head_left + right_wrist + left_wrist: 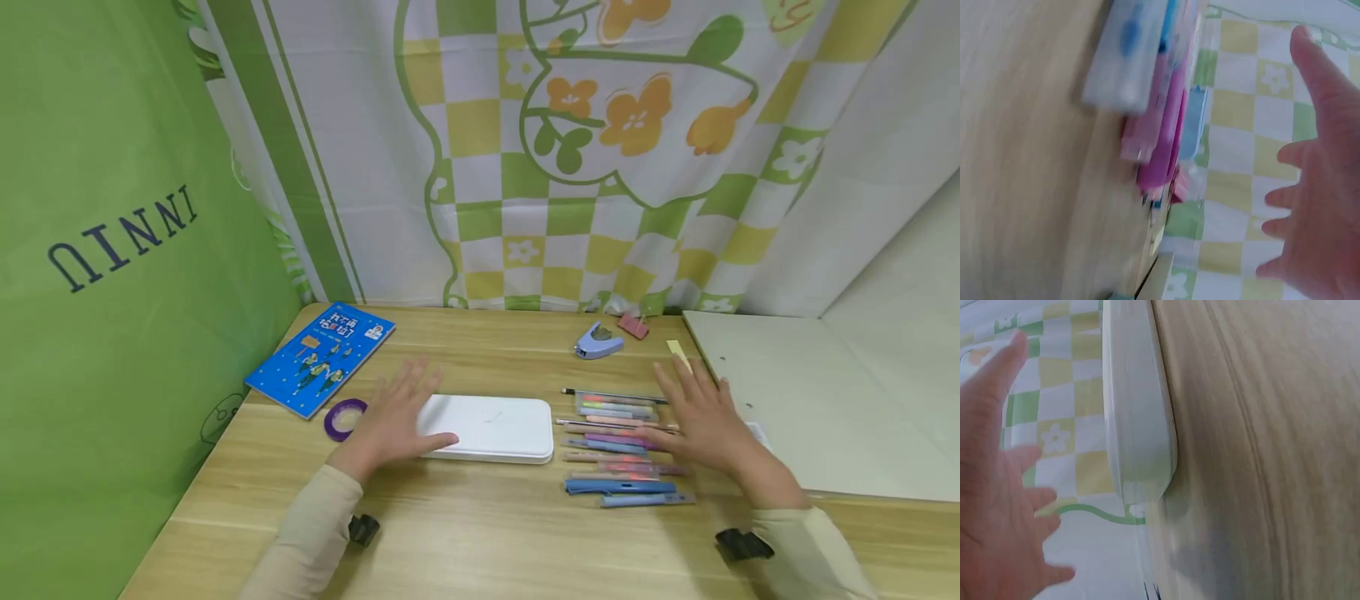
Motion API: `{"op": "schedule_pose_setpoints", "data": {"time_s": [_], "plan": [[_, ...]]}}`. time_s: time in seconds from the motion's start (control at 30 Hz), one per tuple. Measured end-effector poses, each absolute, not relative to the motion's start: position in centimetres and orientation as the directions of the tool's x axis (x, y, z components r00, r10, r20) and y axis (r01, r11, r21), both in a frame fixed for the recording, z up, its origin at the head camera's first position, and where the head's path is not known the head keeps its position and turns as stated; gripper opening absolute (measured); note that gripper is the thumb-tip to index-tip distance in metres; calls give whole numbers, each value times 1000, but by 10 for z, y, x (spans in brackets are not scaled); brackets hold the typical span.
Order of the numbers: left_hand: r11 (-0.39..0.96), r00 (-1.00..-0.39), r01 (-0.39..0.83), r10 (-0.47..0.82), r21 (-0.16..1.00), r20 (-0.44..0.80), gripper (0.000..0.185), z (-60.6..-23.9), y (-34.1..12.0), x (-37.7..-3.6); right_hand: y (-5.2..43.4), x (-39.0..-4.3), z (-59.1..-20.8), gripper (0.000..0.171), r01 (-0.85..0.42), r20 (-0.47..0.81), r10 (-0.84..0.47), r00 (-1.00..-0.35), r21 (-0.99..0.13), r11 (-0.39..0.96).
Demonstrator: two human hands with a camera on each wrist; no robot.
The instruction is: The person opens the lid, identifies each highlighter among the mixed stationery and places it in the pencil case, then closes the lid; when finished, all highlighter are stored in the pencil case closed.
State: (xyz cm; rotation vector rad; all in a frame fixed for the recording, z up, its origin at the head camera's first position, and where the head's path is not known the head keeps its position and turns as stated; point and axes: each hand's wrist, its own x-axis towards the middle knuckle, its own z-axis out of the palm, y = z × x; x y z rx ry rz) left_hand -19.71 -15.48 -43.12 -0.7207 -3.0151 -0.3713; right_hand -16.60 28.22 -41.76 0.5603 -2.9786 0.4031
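Observation:
My left hand has its fingers spread over the left end of a white pencil case. In the left wrist view a gap shows between that hand and the closed case. Fingers spread as well, my right hand hovers at the right ends of a row of several pens and pencils. The right wrist view shows this hand apart from the pens, with a purple pen among them. Neither hand holds anything.
A blue book lies at the back left, near a purple roll of tape. Behind the pens are a lilac stapler, a pink binder clip and a yellow strip. A white board borders the right side.

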Motion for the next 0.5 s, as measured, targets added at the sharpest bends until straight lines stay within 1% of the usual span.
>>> {"op": "schedule_pose_setpoints", "data": {"time_s": [0.1, 0.2, 0.27, 0.4, 0.5], "plan": [[816, -870, 478, 492, 324, 45, 99, -431, -156, -195, 271, -169, -418, 91, -485, 244, -431, -869, -242, 841], [780, -853, 484, 522, 397, 16, 101, -432, -158, -194, 252, -170, -416, 85, -564, 310, -486, -817, -258, 785], [764, -849, 479, 529, 431, 7, 102, -433, -159, -194, 235, -170, -413, 81, -594, 312, -512, -800, -298, 748], [740, -846, 453, 532, 497, -21, 102, -439, -160, -194, 199, -170, -410, 71, -665, 322, -582, -747, -359, 655], [727, -841, 431, 538, 534, -54, 100, -443, -160, -196, 173, -171, -409, 63, -699, 299, -636, -711, -400, 594]]}}
